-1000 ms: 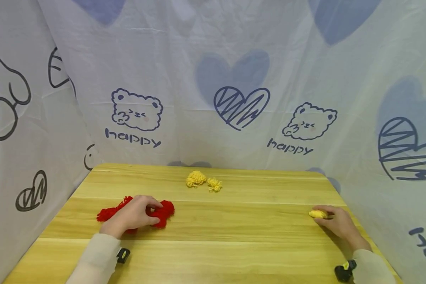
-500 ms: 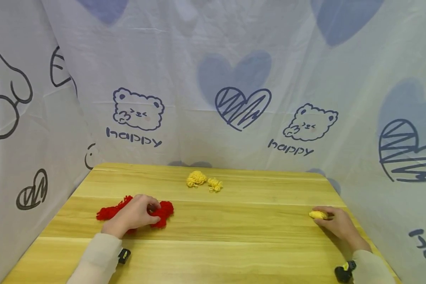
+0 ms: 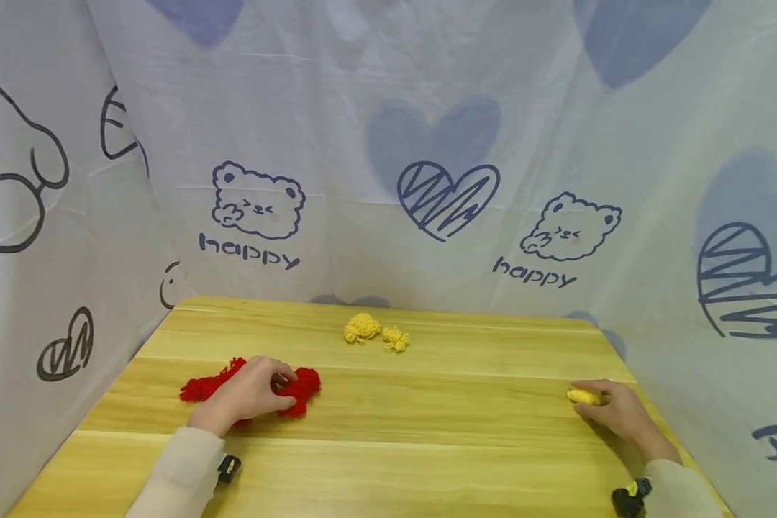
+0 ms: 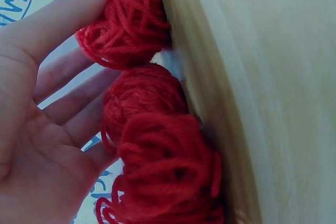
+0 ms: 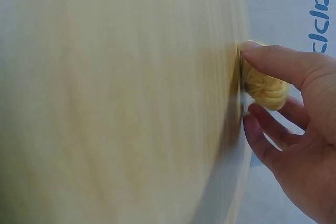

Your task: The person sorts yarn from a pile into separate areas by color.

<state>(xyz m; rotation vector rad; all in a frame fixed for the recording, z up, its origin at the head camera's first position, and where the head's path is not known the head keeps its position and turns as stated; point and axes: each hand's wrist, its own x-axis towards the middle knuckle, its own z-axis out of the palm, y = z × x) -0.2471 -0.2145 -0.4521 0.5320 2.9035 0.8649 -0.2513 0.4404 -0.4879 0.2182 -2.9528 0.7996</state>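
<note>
While the left hand [image 3: 249,388] at the table's [image 3: 427,467] nine o'clock grips a red ball [image 3: 307,388], fingers half-spread, the right hand [image 3: 621,414] at three o'clock pinches a yellow ball [image 3: 583,396], digits slightly parted; yellow tufts [image 3: 361,328] lie at twelve.

Free table [image 3: 440,439] centre (red yarn [image 3: 304,390] left)

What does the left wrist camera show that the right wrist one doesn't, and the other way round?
Only the left wrist view shows the red yarn bundles, lying in a row, and the left hand, its thumb touching the uppermost in that picture. Only the right wrist view shows a yellow yarn bundle between the thumb and fingers of the right hand. Both share the wooden table and pale cloth with blue markings.
</note>
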